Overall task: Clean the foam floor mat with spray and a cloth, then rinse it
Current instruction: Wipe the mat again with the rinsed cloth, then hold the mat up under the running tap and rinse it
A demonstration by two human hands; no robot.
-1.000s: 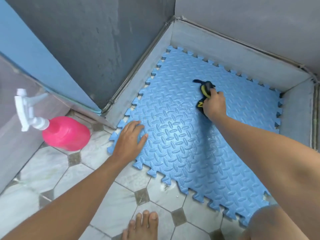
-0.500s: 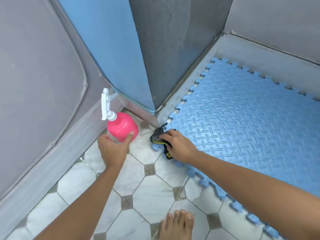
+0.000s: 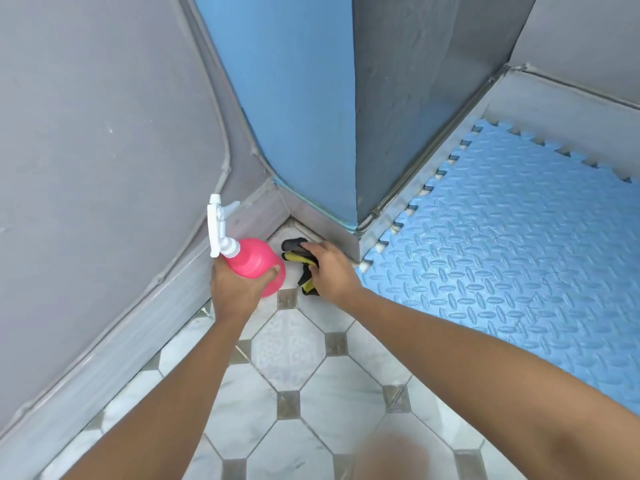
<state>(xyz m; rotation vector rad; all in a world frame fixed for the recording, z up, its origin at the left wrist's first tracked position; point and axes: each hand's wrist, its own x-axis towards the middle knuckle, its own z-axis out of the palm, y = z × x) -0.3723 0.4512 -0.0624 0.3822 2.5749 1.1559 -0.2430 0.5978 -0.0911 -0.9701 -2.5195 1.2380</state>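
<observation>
White octagon-tiled floor (image 3: 287,344), small grey insets; grey wall (image 3: 104,133) left; blue panel (image 3: 294,98) at corner.

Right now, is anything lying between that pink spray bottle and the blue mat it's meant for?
Yes: the black-and-yellow cloth, held by the right hand, lies on the tiles between the spray bottle in the left hand and the mat. Nothing else visible stands between them.

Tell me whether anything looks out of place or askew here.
Only mildly: the black-and-yellow cloth sits bunched on the floor tiles, off the blue mat, under the right hand. The pink spray bottle tilts, gripped by the left hand.
</observation>
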